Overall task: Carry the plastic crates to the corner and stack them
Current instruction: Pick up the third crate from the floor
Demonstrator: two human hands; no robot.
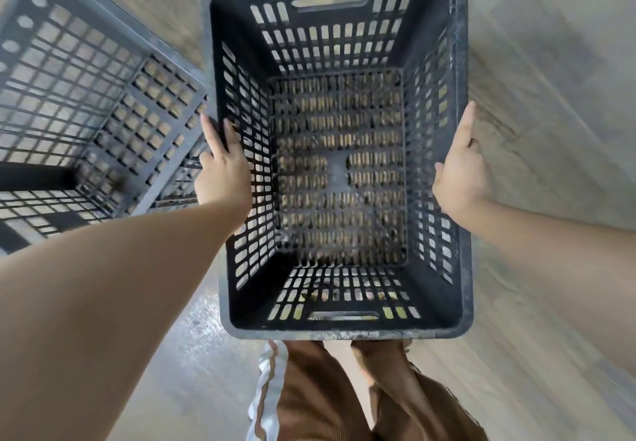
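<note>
A black slotted plastic crate (461, 45) fills the middle of the head view, open side up, nothing inside it. My left hand (223, 169) lies along its left rim, fingers stretched forward over the edge. My right hand (459, 172) is against the outside of its right wall, thumb on the rim, fingers hidden behind the wall. A second, greyer grid crate (86, 89) lies just left of the first and close to my left hand.
Light wood-look floor (550, 62) surrounds the crates, with free room to the right and far side. My legs in brown trousers (327, 389) stand right below the black crate's near edge.
</note>
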